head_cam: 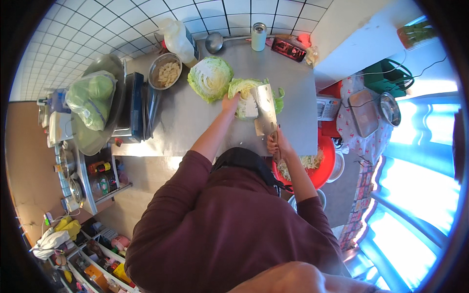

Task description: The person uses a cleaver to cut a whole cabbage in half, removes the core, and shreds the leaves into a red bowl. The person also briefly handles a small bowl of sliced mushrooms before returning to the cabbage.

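A cut cabbage piece (244,100) lies on the metal table (183,128), its pale layered inside facing up. My left hand (231,104) steadies it from the left side, fingertips on its near edge. In my right hand (277,142) is the handle of a cleaver (267,110). The broad blade rests against or over the right part of the cabbage, and some green leaf shows beyond it. Touching or very close on the left is another cabbage half (211,79), cut face up. Small white bits lie on the metal near the blade.
A steel bowl of peeled garlic cloves (169,74), a white plastic jug (179,40), a ladle (214,43) and a pale green can (258,38) line the back. Below the table's right edge stands a red basin (324,172) with shredded cabbage. Bagged green vegetables (93,97) sit left.
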Demonstrator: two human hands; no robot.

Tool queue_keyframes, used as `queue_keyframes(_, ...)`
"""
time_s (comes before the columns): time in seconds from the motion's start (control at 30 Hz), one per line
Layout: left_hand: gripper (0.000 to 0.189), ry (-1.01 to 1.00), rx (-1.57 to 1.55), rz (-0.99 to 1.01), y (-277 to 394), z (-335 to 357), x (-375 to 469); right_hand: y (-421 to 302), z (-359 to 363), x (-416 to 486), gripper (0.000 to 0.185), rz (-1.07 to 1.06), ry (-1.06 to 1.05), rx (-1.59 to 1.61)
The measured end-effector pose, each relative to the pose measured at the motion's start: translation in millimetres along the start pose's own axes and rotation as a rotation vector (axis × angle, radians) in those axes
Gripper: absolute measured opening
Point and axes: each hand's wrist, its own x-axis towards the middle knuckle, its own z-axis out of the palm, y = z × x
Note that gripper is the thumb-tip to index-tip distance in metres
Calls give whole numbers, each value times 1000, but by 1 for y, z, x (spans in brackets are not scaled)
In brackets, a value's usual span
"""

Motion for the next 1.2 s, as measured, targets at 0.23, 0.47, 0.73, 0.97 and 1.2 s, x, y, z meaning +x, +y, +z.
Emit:
queue_keyframes(0.23,58,5,14,-48,-5,-5,6,-6,26,5,58,-42,92,-52)
queue_keyframes(0.47,50,-21,-164,-59,6,1,-18,-4,62,-59,53,-200,434,-552)
queue_keyframes(0.73,58,77,93,46,-2,14,-14,25,107,-47,55,-396,646,-1194)
queue_keyframes(0.97,65,86,85,119,-13,18,-12,40,108,-33,58,-418,793,-1208)
queue_keyframes(1.2,61,69,22,191,-6,23,-26,37,118,-2,60,-501,914,-1372)
